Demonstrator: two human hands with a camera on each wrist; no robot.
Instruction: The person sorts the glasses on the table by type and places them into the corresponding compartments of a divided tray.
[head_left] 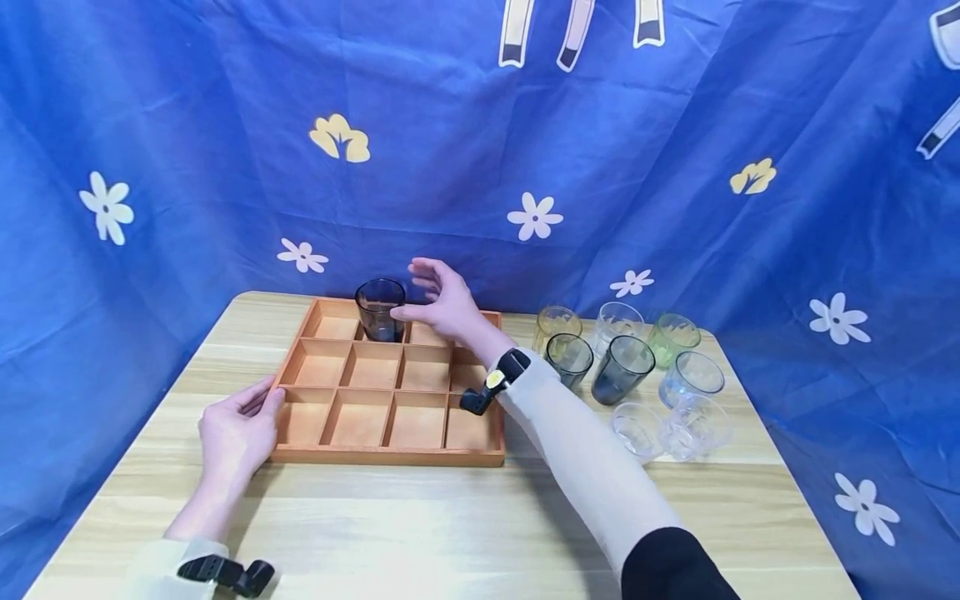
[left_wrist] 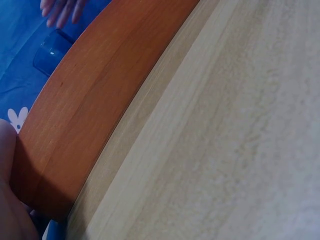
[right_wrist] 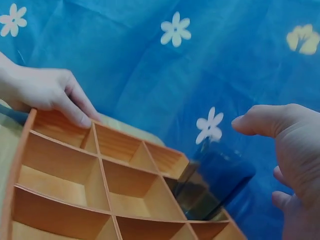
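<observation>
A wooden tray (head_left: 386, 457) divided into compartments lies on the table. My left hand (head_left: 238, 429) grips its left wall near the front corner, thumb over the rim in the right wrist view. One dark tinted glass (head_left: 381, 317) stands upright in the back row, second compartment from the left. Beside it, on the right, my right hand (head_left: 446, 304) has its fingers spread and holds nothing. The right wrist view shows a gap between the thumb and the glass (right_wrist: 215, 180). The tray's other compartments hold no glasses.
To the right of the tray several glasses stand close together: yellow (head_left: 557, 321), green (head_left: 673, 337), pale blue (head_left: 692, 379), two dark ones (head_left: 622, 371) and clear ones (head_left: 637, 429). A blue patterned cloth (head_left: 435, 167) hangs behind the table (head_left: 360, 533).
</observation>
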